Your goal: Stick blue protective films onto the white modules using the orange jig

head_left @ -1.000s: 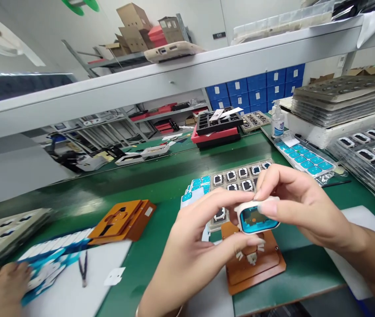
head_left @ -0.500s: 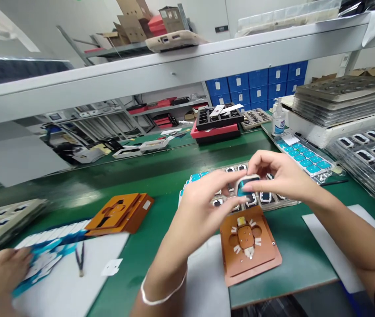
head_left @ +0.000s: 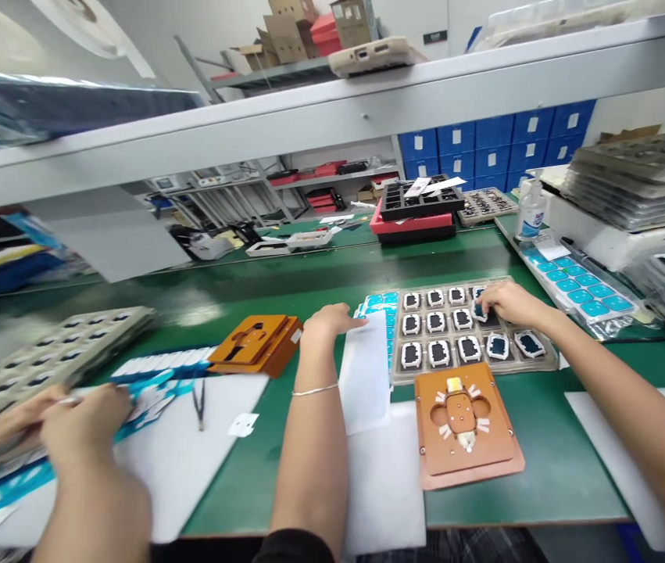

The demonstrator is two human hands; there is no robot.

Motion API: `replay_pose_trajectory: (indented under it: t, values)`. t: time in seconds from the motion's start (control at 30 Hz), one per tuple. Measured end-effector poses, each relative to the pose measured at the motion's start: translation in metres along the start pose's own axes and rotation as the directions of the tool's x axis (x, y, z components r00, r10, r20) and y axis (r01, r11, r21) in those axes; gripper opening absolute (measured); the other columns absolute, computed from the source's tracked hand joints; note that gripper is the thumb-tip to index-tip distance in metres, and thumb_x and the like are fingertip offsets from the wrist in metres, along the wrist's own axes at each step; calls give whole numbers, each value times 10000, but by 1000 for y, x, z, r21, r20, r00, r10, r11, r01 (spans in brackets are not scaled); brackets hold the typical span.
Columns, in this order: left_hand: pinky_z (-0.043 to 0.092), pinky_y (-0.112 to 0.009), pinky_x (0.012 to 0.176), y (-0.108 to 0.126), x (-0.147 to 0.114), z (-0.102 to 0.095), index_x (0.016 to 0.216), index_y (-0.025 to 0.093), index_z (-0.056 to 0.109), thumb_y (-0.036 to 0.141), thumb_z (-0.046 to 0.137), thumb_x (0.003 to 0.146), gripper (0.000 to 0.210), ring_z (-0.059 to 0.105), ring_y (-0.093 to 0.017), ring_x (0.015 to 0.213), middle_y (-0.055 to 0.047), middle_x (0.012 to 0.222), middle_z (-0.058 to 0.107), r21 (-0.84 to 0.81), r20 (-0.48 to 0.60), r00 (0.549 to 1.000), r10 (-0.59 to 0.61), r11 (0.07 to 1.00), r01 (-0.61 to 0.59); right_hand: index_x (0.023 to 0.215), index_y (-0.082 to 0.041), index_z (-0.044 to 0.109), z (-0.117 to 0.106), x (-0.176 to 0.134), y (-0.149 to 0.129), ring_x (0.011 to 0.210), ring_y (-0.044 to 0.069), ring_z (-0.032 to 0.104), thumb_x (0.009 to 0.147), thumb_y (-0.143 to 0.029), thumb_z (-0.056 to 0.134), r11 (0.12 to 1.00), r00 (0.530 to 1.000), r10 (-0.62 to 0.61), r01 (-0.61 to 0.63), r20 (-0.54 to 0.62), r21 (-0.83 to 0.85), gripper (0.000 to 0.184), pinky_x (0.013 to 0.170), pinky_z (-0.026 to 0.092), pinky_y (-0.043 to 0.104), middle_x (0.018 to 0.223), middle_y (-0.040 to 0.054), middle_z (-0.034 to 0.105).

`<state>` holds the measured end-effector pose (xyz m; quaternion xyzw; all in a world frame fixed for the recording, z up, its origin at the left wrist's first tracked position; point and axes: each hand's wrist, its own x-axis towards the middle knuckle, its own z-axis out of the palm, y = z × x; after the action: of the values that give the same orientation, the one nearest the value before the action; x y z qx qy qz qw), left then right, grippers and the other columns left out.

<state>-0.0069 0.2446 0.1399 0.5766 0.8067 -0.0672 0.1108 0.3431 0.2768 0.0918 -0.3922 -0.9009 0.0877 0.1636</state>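
Observation:
My right hand (head_left: 506, 303) is over the far right part of a clear tray (head_left: 394, 367), its fingers closed on a white-rimmed housing (head_left: 478, 310) with a dark centre. Several similar housings sit in the tray's pockets. To the tray's left, my left hand (head_left: 327, 322) has its fingers pinched at the upper edge of a white sheet (head_left: 366, 383). That sheet partly covers sheets of blue film pieces (head_left: 384, 301). An orange-brown fixture (head_left: 466, 461) with a shaped recess lies in front of the tray, with no housing in it.
At left, another person's hands (head_left: 83, 414) work over blue film strips beside tweezers (head_left: 199, 405) and a stacked orange fixture (head_left: 259, 344). A filled tray (head_left: 62, 352) lies behind them. A pump bottle (head_left: 530, 211) and stacked trays (head_left: 631, 184) stand at right.
My hands have moved apart from the housing they held together. My right hand has carried it to the tray; my left has gone to the white sheet. The view has shifted.

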Motion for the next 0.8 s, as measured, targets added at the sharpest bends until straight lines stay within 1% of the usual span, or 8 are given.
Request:
replay_pose_trajectory:
  t: [0.07, 0.17, 0.27, 0.4, 0.53, 0.6, 0.7, 0.8]
  values:
    - [483, -504, 1012, -4, 8, 10, 1287, 157, 572, 518, 625, 898, 533, 545, -293, 1255, -145, 1393, 541, 8, 14, 996, -85, 996, 85, 675, -192, 713, 1, -1, 2, 924, 215, 705, 658, 56, 458, 999, 1000, 14, -14, -1, -48, 355, 869, 505, 306, 890, 34, 772]
    - [443, -558, 1048, 5, 16, 29, 1320, 171, 545, 507, 611, 909, 535, 433, -336, 1351, -143, 1490, 429, -1, -8, 985, -170, 985, 170, 812, -189, 741, 1, -4, 0, 898, 219, 701, 753, -6, 459, 990, 998, 62, -64, -17, -125, 341, 800, 501, 295, 931, 47, 770]
    - [442, -557, 1050, 15, 21, 43, 1307, 180, 551, 453, 608, 925, 473, 440, -326, 1340, -128, 1474, 441, -42, -25, 979, -201, 979, 200, 917, -182, 737, 0, -7, -1, 936, 245, 682, 818, -69, 454, 970, 991, 124, -131, -48, -206, 320, 764, 488, 307, 1025, 75, 755]
    - [467, -527, 1027, 15, 24, 49, 1290, 172, 556, 426, 604, 935, 439, 502, -298, 1276, -126, 1419, 491, -110, -92, 981, -172, 981, 162, 986, -161, 711, 1, -8, 2, 1021, 272, 629, 858, -93, 440, 939, 982, 171, -186, -76, -289, 308, 848, 464, 337, 1086, 102, 726]
    - [508, -479, 979, 8, 24, 43, 1242, 166, 582, 416, 622, 928, 403, 566, -266, 1192, -115, 1343, 549, -160, -165, 981, -100, 984, 73, 1059, -141, 681, 9, -7, 6, 1071, 281, 580, 889, -111, 439, 932, 986, 156, -168, -64, -320, 297, 962, 418, 369, 1164, 118, 693]
    - [518, -467, 966, 7, 23, 39, 1258, 169, 572, 404, 627, 928, 409, 586, -256, 1164, -110, 1319, 568, -181, -206, 977, -62, 983, 24, 1113, -137, 656, 14, -8, 8, 1107, 291, 559, 901, -133, 445, 935, 988, 148, -157, -53, -318, 299, 971, 413, 388, 1196, 131, 678]
    - [520, -463, 964, 10, 21, 37, 1383, 177, 458, 389, 636, 922, 537, 598, -264, 1164, -126, 1324, 572, -211, -266, 963, -35, 977, -23, 1159, -128, 620, 20, -8, 9, 1143, 302, 546, 888, -115, 434, 940, 987, 154, -157, -34, -303, 329, 926, 438, 395, 1194, 152, 672]
    - [527, -403, 926, 12, 20, 39, 1437, 188, 331, 356, 721, 857, 719, 635, -283, 1138, -157, 1263, 624, -235, -287, 958, -19, 971, -51, 1170, -128, 595, 23, -9, 9, 1161, 297, 545, 860, -78, 420, 942, 984, 175, -173, -19, -287, 360, 899, 447, 378, 1191, 159, 666]
